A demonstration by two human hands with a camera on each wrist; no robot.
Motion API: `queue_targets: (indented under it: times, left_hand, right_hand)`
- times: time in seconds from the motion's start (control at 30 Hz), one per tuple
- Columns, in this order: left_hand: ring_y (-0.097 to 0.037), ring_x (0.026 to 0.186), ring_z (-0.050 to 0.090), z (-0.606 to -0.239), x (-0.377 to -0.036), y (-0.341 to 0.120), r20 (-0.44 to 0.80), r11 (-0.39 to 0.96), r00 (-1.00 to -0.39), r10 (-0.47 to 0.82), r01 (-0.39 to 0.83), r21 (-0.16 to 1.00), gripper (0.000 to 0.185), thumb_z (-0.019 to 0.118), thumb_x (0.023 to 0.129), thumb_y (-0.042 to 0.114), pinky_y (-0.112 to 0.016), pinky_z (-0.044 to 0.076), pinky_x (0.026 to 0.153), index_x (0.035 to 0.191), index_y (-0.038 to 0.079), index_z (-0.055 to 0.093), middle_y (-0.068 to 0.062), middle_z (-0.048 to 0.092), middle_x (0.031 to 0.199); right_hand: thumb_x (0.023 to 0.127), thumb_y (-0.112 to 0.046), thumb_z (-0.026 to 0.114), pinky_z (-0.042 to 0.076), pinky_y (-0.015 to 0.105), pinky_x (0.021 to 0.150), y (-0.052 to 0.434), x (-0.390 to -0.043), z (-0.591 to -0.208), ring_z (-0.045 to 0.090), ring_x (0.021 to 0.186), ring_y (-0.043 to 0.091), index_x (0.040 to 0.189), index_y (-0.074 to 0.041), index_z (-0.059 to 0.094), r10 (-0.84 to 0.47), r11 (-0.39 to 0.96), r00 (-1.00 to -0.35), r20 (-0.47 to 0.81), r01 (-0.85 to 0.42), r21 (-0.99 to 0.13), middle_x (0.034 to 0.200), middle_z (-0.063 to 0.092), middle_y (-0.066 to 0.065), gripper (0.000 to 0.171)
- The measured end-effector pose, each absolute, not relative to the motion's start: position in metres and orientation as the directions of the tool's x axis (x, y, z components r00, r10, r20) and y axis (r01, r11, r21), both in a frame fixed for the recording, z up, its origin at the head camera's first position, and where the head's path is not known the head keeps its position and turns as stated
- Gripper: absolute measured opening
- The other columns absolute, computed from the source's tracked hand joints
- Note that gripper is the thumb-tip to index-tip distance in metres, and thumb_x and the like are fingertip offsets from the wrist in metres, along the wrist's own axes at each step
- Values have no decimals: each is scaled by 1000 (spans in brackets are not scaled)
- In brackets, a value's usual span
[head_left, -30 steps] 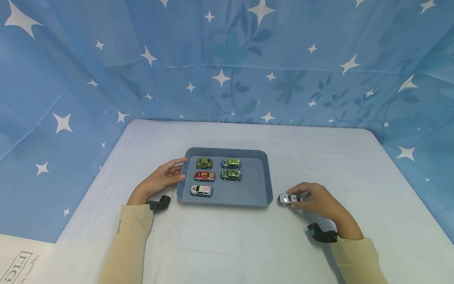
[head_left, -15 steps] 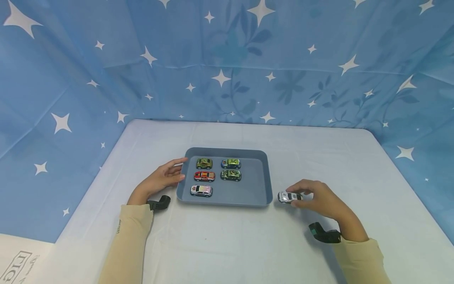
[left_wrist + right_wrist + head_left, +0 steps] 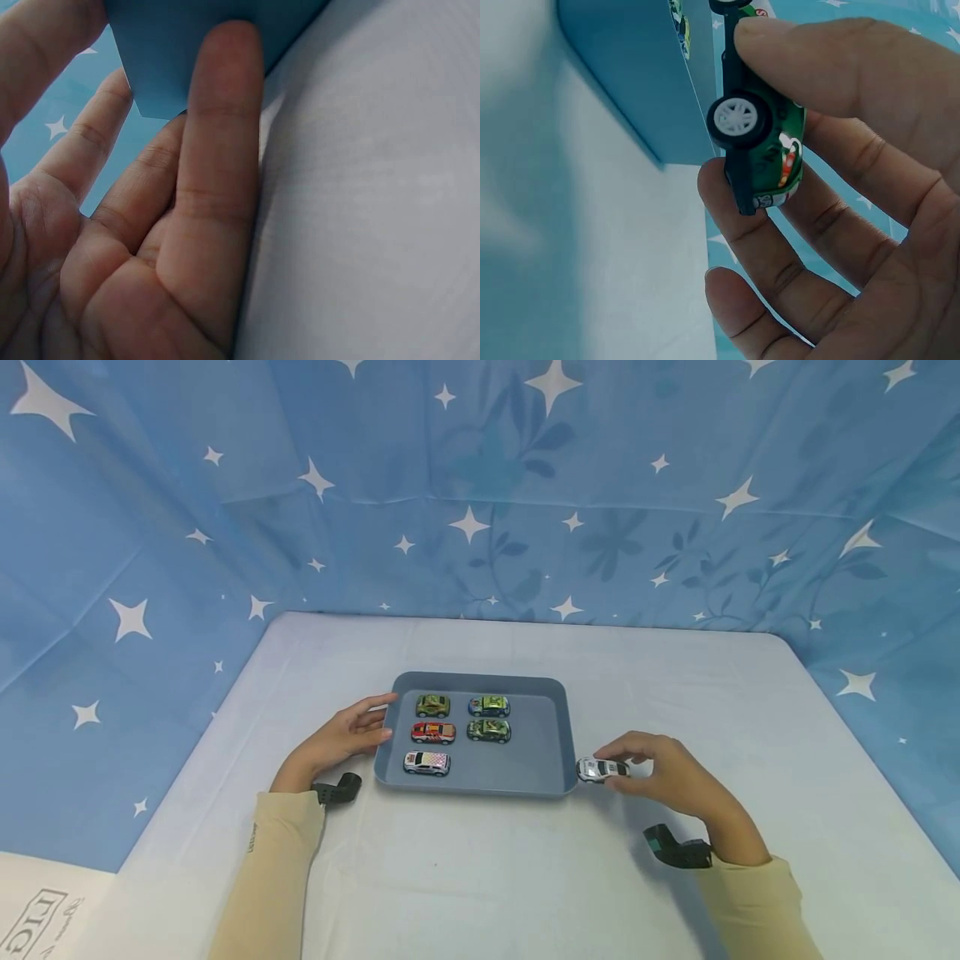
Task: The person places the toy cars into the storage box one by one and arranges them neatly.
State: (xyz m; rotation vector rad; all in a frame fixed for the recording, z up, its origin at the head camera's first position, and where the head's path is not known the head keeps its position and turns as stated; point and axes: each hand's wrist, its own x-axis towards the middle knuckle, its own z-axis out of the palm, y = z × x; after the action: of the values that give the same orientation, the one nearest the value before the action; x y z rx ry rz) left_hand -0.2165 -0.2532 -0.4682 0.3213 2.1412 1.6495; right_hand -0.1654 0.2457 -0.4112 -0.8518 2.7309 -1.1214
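Observation:
A blue-grey tray [image 3: 544, 739] sits mid-table with several toy cars in two columns, among them a white checked one [image 3: 426, 762] at its front left. My right hand [image 3: 660, 774] pinches a white toy car [image 3: 601, 768] between thumb and fingers, lifted just off the tray's front right corner. The right wrist view shows that car [image 3: 761, 131] from below, wheel out, beside the tray wall [image 3: 622, 67]. My left hand [image 3: 341, 739] rests with straight fingers against the tray's left rim; in the left wrist view its fingers [image 3: 214, 172] touch the tray corner [image 3: 172, 60].
The white table [image 3: 480, 868] is walled on three sides by a blue star-print cloth [image 3: 480, 502]. A cardboard box corner [image 3: 33, 910] shows at the lower left, beyond the table edge.
My right hand has lifted the white car off the table and carried it left, up to the tray's front right corner. The left hand has stayed at the tray's rim.

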Motion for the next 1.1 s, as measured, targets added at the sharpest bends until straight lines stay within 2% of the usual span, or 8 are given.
queue_targets:
  times: [0.3,0.9,1.1]
  left_hand:
    - [-49,153,40,-469,-217,-254,-183,279,-887,423,-64,958,74,64,109,13,-56,44,118,171,2,26,-34,35,168]
    - [-49,153,41,-470,-218,-254,-176,254,-886,429,-69,965,74,65,108,12,-56,45,118,171,2,26,-34,37,167]
    - [-49,153,42,-471,-218,-255,-178,255,-888,424,-72,964,74,65,109,13,-55,45,117,171,2,26,-33,37,167]
  right_hand:
    - [87,-5,90,55,34,87,236,-167,-411,66,95,5,118,-7,81,-532,554,-832,156,-482,-679,108,77,-3,32]
    - [90,-6,88,54,36,90,216,-174,-414,65,98,8,119,-7,81,-547,532,-830,110,-446,-720,113,78,-1,30]
    - [91,-6,87,55,41,94,208,-177,-415,64,99,9,120,-7,81,-558,528,-825,91,-438,-728,114,78,-1,29]
